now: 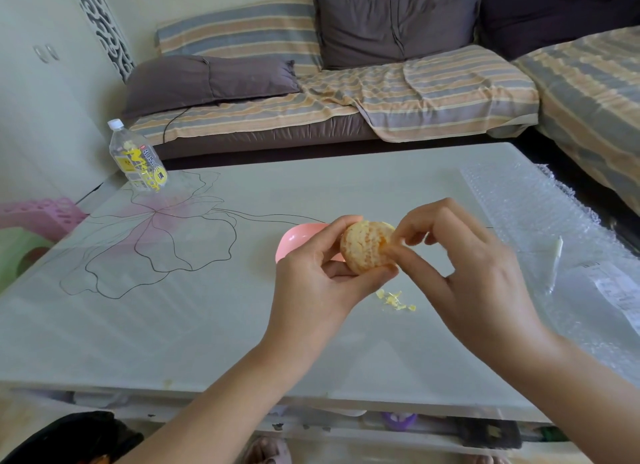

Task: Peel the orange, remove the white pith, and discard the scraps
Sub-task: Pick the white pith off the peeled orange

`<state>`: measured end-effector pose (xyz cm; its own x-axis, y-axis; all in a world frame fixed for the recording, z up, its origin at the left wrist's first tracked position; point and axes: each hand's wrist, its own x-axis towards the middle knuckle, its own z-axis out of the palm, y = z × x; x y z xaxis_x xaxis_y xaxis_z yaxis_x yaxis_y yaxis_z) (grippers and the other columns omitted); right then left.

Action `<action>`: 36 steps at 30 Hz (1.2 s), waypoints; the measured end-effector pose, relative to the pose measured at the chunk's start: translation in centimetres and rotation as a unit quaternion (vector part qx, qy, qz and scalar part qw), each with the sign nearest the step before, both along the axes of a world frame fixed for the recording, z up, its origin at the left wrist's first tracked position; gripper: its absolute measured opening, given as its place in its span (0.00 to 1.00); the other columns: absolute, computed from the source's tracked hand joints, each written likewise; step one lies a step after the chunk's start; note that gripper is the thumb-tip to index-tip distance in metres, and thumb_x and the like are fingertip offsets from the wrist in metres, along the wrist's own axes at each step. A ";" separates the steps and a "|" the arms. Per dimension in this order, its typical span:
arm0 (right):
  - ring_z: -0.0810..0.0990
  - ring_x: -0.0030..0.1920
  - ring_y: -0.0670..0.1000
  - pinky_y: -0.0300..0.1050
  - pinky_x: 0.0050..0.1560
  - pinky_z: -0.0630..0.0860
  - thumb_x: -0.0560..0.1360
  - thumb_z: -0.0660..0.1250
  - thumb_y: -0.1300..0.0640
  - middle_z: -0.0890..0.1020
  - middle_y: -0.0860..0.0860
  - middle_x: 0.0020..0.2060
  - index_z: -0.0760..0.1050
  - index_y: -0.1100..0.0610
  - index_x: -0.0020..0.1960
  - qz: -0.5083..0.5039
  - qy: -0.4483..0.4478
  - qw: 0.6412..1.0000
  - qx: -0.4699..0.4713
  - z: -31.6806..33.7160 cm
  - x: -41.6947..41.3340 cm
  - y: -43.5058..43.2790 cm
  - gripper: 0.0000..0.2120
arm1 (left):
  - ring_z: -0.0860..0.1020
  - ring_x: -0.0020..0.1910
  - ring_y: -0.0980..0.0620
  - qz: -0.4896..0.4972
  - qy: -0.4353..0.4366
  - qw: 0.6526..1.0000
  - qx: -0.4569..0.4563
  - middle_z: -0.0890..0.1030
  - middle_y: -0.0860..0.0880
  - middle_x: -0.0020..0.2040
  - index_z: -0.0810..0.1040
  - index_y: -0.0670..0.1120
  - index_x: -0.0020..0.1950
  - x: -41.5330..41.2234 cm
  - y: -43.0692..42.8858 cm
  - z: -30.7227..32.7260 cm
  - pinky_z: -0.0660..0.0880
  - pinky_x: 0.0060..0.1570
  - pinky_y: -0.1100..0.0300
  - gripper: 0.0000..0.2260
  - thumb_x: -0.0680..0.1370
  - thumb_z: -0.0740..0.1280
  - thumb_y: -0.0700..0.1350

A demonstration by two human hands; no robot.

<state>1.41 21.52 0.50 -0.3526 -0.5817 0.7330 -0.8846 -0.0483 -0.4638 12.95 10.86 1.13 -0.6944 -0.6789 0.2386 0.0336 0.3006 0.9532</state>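
Note:
A peeled orange [365, 249] with white pith still webbed over it is held above the table. My left hand [322, 283] grips it from below and behind, thumb and fingers curled round it. My right hand [460, 273] pinches at the pith on the orange's right side with thumb and forefinger. A small heap of pale pith scraps [394, 299] lies on the table just under the hands. A pink bowl [294, 242] sits behind my left hand, mostly hidden by it.
The glass table [173, 325] with a flower drawing carries a plastic bottle [138, 157] at its far left corner. Bubble wrap [540, 221] with a paper label [616, 290] covers the right side. A striped sofa stands beyond; stools stand at left.

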 end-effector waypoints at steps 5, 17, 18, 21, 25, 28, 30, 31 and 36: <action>0.76 0.39 0.44 0.27 0.39 0.68 0.72 0.70 0.56 0.81 0.49 0.40 0.84 0.56 0.46 -0.013 0.023 1.000 -0.010 0.1 -0.4 0.3 0.06 | 0.83 0.36 0.53 0.016 -0.013 0.999 -0.041 0.83 0.50 0.44 0.80 0.57 0.49 0.2 -0.2 0.0 0.78 0.40 0.66 0.19 0.64 0.79 0.40; 0.76 0.29 0.53 0.43 0.28 0.71 0.68 0.68 0.62 0.79 0.51 0.33 0.79 0.58 0.37 -0.108 0.108 0.988 0.020 -0.1 0.9 -0.4 0.02 | 0.79 0.33 0.57 0.013 -0.082 0.987 -0.135 0.80 0.55 0.39 0.80 0.50 0.52 0.3 -0.3 -0.4 0.71 0.37 0.73 0.15 0.67 0.76 0.43; 0.75 0.29 0.52 0.42 0.30 0.70 0.67 0.68 0.62 0.78 0.50 0.32 0.79 0.58 0.36 -0.111 0.102 0.988 0.028 -0.1 0.8 -0.4 0.02 | 0.79 0.33 0.58 0.013 -0.084 0.988 -0.132 0.80 0.56 0.38 0.80 0.50 0.53 0.3 -0.2 -0.4 0.70 0.37 0.74 0.16 0.67 0.76 0.43; 0.75 0.30 0.51 0.41 0.33 0.68 0.64 0.68 0.61 0.76 0.49 0.32 0.77 0.57 0.36 -0.101 0.071 0.991 0.053 -0.2 0.6 -0.5 0.01 | 0.79 0.31 0.58 0.010 -0.084 0.990 -0.116 0.79 0.56 0.38 0.80 0.51 0.53 0.2 -0.2 -0.5 0.71 0.37 0.73 0.17 0.66 0.77 0.42; 0.72 0.36 0.44 0.31 0.38 0.68 0.64 0.67 0.60 0.74 0.45 0.32 0.75 0.55 0.36 -0.061 -0.022 0.996 0.060 -0.1 0.2 -0.5 0.02 | 0.82 0.35 0.54 -0.003 -0.073 0.993 -0.094 0.81 0.55 0.42 0.80 0.50 0.52 0.3 -0.4 -0.6 0.77 0.40 0.66 0.17 0.66 0.78 0.44; 0.74 0.40 0.41 0.28 0.40 0.69 0.66 0.69 0.61 0.77 0.45 0.33 0.76 0.54 0.36 -0.042 -0.074 0.995 0.060 -0.2 -0.7 -0.3 0.03 | 0.83 0.39 0.52 -0.010 -0.058 0.997 -0.052 0.82 0.52 0.45 0.80 0.49 0.53 0.5 -0.8 -0.5 0.77 0.41 0.67 0.19 0.64 0.80 0.43; 0.76 0.41 0.41 0.29 0.42 0.71 0.69 0.72 0.63 0.79 0.44 0.35 0.79 0.55 0.39 -0.023 -0.091 0.994 0.063 -0.3 -1.3 -0.1 0.04 | 0.84 0.42 0.51 -0.025 -0.048 0.998 -0.017 0.83 0.49 0.49 0.80 0.49 0.55 0.7 -1.2 -0.6 0.78 0.44 0.66 0.21 0.64 0.79 0.41; 0.77 0.41 0.41 0.30 0.42 0.72 0.71 0.71 0.63 0.80 0.42 0.37 0.81 0.54 0.41 -0.012 -0.092 0.994 0.063 -0.3 -1.4 0.0 0.04 | 0.84 0.43 0.50 -0.035 -0.046 0.998 0.000 0.82 0.48 0.50 0.79 0.48 0.56 0.8 -1.3 -0.7 0.78 0.46 0.64 0.22 0.64 0.79 0.39; 0.79 0.43 0.38 0.27 0.40 0.71 0.74 0.67 0.55 0.82 0.42 0.42 0.83 0.53 0.50 0.045 -0.045 0.997 0.037 0.3 -1.1 0.5 0.08 | 0.84 0.46 0.46 -0.064 -0.043 0.996 0.050 0.82 0.44 0.53 0.78 0.47 0.60 1.2 -2.1 -1.0 0.79 0.52 0.56 0.25 0.65 0.78 0.36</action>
